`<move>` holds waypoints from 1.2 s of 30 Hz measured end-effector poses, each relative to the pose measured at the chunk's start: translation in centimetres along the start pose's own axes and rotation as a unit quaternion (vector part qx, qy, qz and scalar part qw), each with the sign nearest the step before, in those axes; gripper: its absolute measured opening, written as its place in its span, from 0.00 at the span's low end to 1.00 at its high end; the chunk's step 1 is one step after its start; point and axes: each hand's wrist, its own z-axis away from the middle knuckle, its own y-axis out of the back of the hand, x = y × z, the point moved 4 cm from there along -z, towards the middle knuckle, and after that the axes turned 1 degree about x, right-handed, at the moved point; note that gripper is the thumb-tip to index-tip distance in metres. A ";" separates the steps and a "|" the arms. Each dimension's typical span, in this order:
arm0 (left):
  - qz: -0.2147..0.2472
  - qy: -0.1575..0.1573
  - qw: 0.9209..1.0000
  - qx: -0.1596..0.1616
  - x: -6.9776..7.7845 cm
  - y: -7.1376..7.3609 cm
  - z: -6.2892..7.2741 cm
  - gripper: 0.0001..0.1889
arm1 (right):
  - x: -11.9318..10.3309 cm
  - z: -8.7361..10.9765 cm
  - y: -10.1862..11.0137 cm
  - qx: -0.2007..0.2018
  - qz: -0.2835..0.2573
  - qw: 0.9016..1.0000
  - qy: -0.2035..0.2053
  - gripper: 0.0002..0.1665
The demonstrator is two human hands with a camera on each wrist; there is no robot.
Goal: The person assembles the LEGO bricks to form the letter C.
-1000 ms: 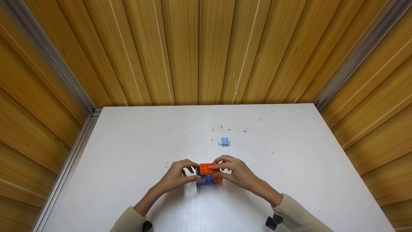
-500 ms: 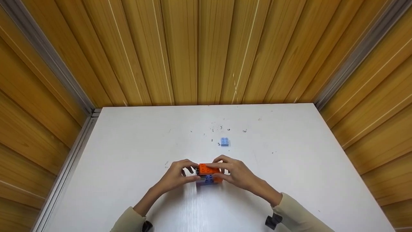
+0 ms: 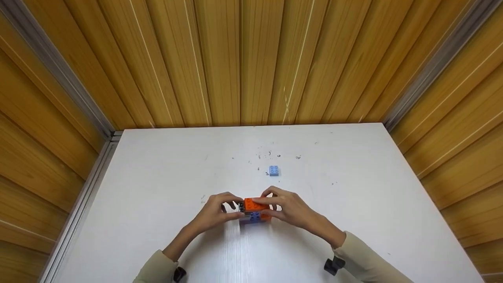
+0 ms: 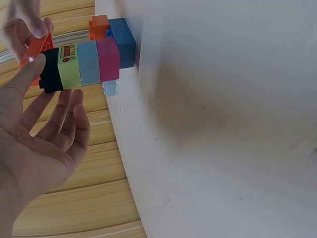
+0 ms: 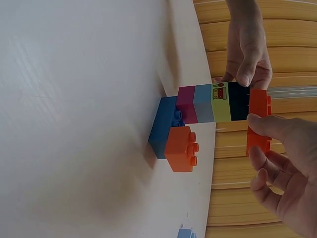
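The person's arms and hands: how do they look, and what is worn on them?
The pale beige cloth left sleeve and matching right sleeve look plain, with no marking visible. A small black device shows by each sleeve's end. The left hand and right hand wear no gloves.

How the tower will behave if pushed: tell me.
Pushed near the top, the tower would likely tip before sliding, since it rises tall from one end of its blue base. It should feel fairly stiff, as its lower seams look tight. The top orange brick might lever loose, because it juts out sideways.
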 end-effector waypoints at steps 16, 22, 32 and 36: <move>0.017 -0.001 1.000 -0.004 -0.2 0.1 -0.3 0.19 | -0.4 -1.3 0.8 -0.078 0.059 0.995 -0.013 0.28; -0.005 0.000 1.000 0.001 -0.1 0.4 -0.5 0.19 | -0.2 -1.6 1.0 -0.070 0.069 0.995 -0.013 0.29; -0.041 0.002 0.999 0.011 0.1 0.1 -0.3 0.19 | 0.1 -0.4 1.6 -0.066 -0.008 0.997 -0.050 0.36; -0.036 0.004 0.999 0.008 -0.1 0.0 -0.2 0.18 | 1.6 -0.5 3.0 -0.028 -0.047 0.996 -0.076 0.34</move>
